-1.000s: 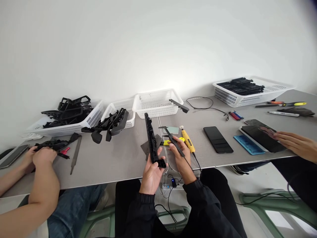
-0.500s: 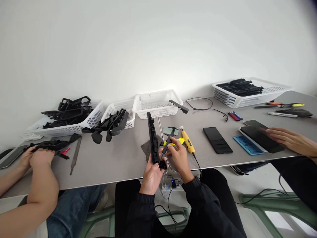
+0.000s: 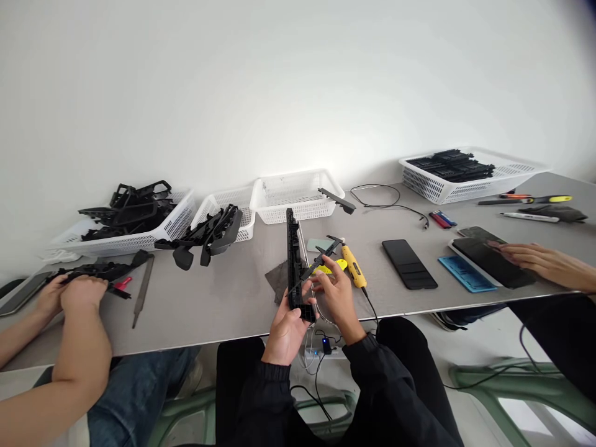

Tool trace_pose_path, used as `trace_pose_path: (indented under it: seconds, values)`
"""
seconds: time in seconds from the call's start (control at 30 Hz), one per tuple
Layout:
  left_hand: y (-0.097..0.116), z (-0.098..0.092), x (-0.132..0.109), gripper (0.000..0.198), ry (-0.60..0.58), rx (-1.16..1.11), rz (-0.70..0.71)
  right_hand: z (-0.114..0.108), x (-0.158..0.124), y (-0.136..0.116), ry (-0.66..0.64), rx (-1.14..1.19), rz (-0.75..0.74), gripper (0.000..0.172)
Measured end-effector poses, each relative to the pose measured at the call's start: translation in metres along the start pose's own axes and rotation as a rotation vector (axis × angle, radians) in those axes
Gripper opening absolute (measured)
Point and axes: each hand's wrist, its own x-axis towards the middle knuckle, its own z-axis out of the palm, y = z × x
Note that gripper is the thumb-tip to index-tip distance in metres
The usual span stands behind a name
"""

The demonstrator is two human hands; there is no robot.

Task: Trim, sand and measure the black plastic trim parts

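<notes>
My left hand [image 3: 285,332] is closed around the lower end of a long black plastic part [image 3: 293,261], which stands nearly upright over the table's front edge. Pinched in my right hand [image 3: 336,292] is a dark caliper [image 3: 320,259], slanting with its jaws up to the right. The caliper's lower end crosses in front of the plastic part; whether they touch, I cannot tell. Just behind my right hand lie a yellow-handled tool [image 3: 336,267] and a pale green flat piece [image 3: 317,244]. A yellow rotary tool [image 3: 354,266] with a cord rests to the right. Beneath the part is a dark cloth [image 3: 277,280].
White baskets [image 3: 288,214] line the wall, several holding black parts. A single black part [image 3: 338,200] leans on the middle basket's rim. A phone [image 3: 408,264] lies right of the rotary tool. Co-workers' hands [image 3: 84,295] are at left, and another hand [image 3: 540,257] at right.
The caliper has tilted over toward the right, its jaws farther from the plastic part's top. The plastic part has swung slightly to the right and stands more upright.
</notes>
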Motion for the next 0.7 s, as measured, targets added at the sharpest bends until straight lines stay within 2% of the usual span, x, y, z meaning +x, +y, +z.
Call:
trace_pose_path:
  seconds: [0.27, 0.53, 0.7]
  values:
    - [-0.0008, -0.0018, 0.0001, 0.053, 0.000, 0.001, 0.006, 0.0002, -0.0016, -0.0019, 0.017, 0.025, 0.000, 0.062]
    - [0.0009, 0.0009, -0.0012, 0.053, 0.009, -0.001, 0.002, -0.0013, -0.0037, -0.0034, 0.157, 0.107, -0.023, 0.068]
    - [0.0014, -0.0015, -0.0001, 0.049, 0.032, -0.062, -0.008, -0.0040, -0.0013, 0.0048, 0.231, 0.154, -0.032, 0.060]
